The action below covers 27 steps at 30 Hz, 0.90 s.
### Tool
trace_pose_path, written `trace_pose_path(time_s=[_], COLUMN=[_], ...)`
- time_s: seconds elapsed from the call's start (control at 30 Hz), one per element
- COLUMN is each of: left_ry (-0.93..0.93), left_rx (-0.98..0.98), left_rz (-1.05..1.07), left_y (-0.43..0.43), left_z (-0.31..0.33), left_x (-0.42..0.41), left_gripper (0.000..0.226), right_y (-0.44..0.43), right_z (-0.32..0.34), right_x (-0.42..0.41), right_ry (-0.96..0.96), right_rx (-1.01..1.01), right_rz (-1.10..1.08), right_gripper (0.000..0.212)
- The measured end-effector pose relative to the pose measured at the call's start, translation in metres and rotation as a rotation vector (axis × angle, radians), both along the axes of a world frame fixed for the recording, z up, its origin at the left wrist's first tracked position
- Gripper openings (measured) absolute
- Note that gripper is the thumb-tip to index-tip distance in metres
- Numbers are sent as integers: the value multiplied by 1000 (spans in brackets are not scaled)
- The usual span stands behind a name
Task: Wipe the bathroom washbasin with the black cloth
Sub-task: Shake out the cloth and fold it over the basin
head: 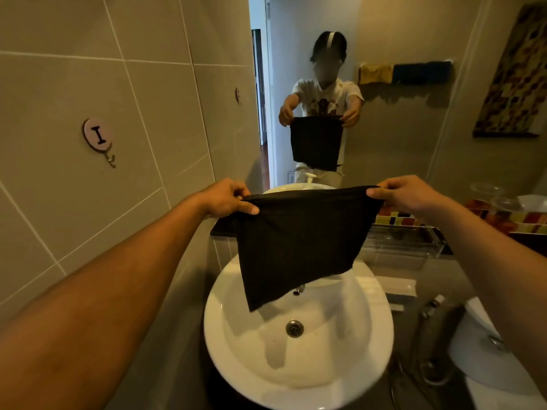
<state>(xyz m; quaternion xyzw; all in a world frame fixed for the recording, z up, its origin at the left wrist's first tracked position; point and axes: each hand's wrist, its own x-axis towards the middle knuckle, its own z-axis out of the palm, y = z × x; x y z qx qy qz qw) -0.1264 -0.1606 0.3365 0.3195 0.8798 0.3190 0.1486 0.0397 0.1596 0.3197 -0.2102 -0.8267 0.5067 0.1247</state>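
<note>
A black cloth [299,241] hangs spread out in the air above the back half of the white round washbasin [364,359]. My left hand [226,198] pinches its upper left corner and my right hand [405,193] pinches its upper right corner, both at the same height. The cloth's lower edge dangles over the bowl without touching it and hides most of the tap [299,289]. The metal drain [294,328] shows in the bowl's middle. The mirror [384,137] behind reflects a person holding the cloth.
A tiled wall with a round hook [99,137] stands at the left. A clear plastic tray [405,241] sits on the ledge right of the basin. A spray hose [432,327] and a white toilet [497,359] are at the lower right.
</note>
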Motion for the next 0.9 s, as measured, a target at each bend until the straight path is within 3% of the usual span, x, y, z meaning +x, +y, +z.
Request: trace_pose_path(time_s=[0.17, 0.3, 0.47, 0.7, 0.9], left_ry=[-234, -412, -668, -679, -676], left_rx=[176, 270, 487, 529, 661], left_rz=[129, 254, 424, 278, 298], left_y=[17, 43, 76, 118, 128], left_z=[-12, -29, -49, -51, -52], left_x=[8, 19, 30, 60, 65], left_gripper=[10, 16, 27, 23, 26], right_y=[3, -1, -21, -69, -84], right_z=[-28, -40, -43, -33, -42], right_x=[13, 10, -1, -14, -20], right_ry=[18, -47, -26, 34, 100], right_rx=[-249, -369, -561, -394, -263], right_rz=[-135, -205, -175, -22, 31], right_gripper=[17, 29, 25, 16, 22])
